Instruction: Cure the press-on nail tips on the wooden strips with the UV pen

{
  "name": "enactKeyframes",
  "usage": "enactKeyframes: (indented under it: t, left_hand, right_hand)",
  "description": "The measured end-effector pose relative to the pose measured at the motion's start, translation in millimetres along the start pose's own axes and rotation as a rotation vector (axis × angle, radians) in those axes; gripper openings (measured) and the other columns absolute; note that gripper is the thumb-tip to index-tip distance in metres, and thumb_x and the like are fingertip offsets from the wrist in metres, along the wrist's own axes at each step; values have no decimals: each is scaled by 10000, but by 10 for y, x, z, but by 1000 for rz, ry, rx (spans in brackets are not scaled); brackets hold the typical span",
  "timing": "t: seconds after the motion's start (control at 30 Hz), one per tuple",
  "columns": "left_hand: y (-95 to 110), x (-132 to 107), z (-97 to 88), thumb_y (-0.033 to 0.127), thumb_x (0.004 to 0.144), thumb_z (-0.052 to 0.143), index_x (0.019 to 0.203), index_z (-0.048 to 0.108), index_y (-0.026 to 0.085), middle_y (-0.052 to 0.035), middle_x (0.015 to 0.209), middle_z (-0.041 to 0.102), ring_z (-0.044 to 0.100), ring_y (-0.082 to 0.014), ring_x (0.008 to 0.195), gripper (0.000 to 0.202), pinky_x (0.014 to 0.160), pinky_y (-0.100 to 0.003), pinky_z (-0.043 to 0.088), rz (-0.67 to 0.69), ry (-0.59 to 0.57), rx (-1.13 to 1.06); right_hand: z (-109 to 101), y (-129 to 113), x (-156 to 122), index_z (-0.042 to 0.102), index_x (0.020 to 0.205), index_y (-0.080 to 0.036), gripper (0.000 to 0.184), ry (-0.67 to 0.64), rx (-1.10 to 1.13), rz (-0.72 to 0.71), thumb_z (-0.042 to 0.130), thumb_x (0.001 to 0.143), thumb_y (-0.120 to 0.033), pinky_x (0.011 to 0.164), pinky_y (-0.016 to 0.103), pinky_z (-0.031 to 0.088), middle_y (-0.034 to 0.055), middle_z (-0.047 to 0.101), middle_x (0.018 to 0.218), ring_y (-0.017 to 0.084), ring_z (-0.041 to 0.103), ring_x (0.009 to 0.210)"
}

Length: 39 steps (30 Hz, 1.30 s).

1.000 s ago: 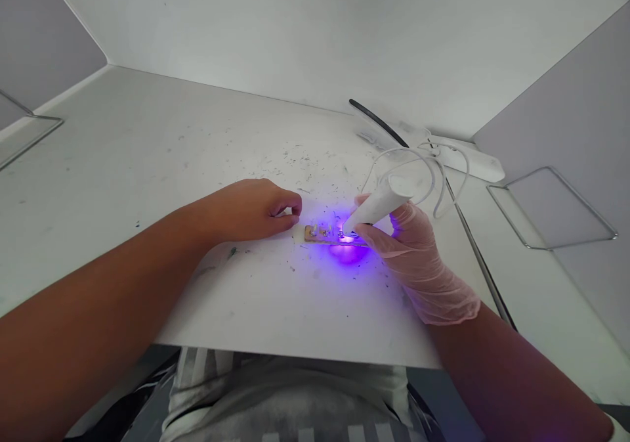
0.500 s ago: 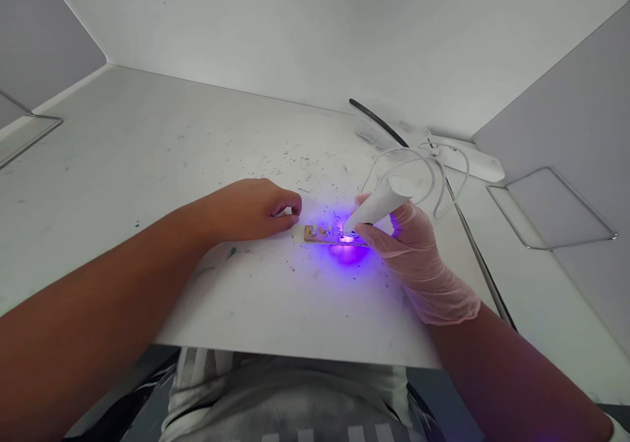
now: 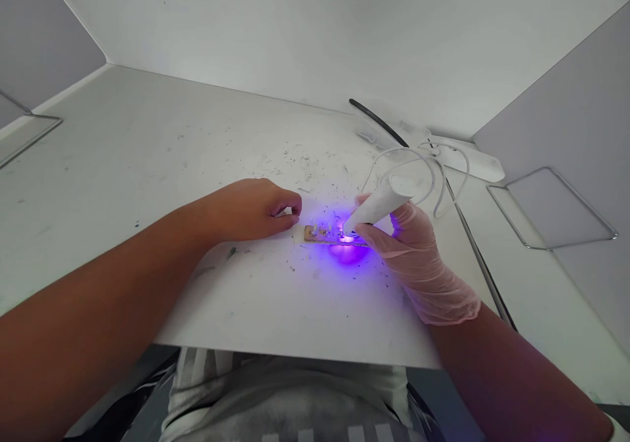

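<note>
I look down from afar on a white tabletop [image 3: 295, 310] flecked with dark specks, where a gloved right hand [image 3: 418, 245] is clamped around a slanting white lamp [image 3: 378, 200] and a bare left hand [image 3: 251, 209] lies loosely curled, though I cannot tell whether its fingertips meet. Between the hands, at the lamp's lower end, a tan strip [image 3: 319, 239] bearing small pieces lies partly in violet light. I judge the step to be lighting those pieces; the next move calls for a steady lamp.
</note>
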<state>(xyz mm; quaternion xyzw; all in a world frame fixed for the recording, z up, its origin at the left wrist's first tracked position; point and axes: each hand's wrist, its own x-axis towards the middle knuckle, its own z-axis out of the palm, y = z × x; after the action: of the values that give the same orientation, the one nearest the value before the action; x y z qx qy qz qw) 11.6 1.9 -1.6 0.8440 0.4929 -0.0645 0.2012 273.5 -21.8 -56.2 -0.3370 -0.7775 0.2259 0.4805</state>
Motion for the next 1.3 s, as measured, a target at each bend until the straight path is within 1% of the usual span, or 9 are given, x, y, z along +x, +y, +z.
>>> enactKeyframes:
  t: [0.1, 0.3, 0.53, 0.9, 1.3]
  left_hand:
    - [5, 4, 3, 361, 889, 473, 993, 684, 263, 15, 631, 578, 505, -142, 586, 255, 578, -282, 331, 5, 5, 3]
    - [5, 16, 7, 351, 885, 480, 982, 682, 266, 13, 648, 592, 518, -143, 602, 240, 585, -282, 336, 4, -2, 11]
    - [6, 5, -2, 349, 882, 483, 986, 680, 270, 19, 644, 591, 510, -143, 591, 236, 584, -283, 332, -8, -5, 16]
    - [4, 10, 1, 357, 881, 485, 980, 686, 261, 16, 625, 582, 497, -139, 570, 243, 574, -281, 331, 9, -3, 1]
    - [4, 5, -13, 365, 882, 486, 1000, 688, 251, 12, 628, 586, 505, -140, 572, 260, 568, -280, 338, 12, -10, 5]
  right_hand:
    - [-2, 5, 5, 674, 994, -304, 184, -4, -13, 3, 680, 826, -230, 691, 362, 529, -14, 614, 805, 171, 594, 747]
    - [0, -11, 8, 670, 1001, -295, 175, -5, -17, 48, 674, 831, -255, 694, 365, 542, -8, 628, 830, 172, 609, 755]
    - [-1, -8, 2, 671, 1039, -304, 222, 3, -9, 24, 678, 831, -226, 687, 358, 535, -12, 615, 827, 167, 606, 750]
    - [-8, -5, 4, 673, 997, -292, 186, -3, -16, 43, 685, 819, -239, 699, 360, 539, -8, 625, 849, 167, 604, 762]
    - [-1, -9, 2, 681, 1003, -297, 190, 1, -22, 60, 688, 815, -269, 712, 379, 548, 0, 635, 833, 183, 605, 766]
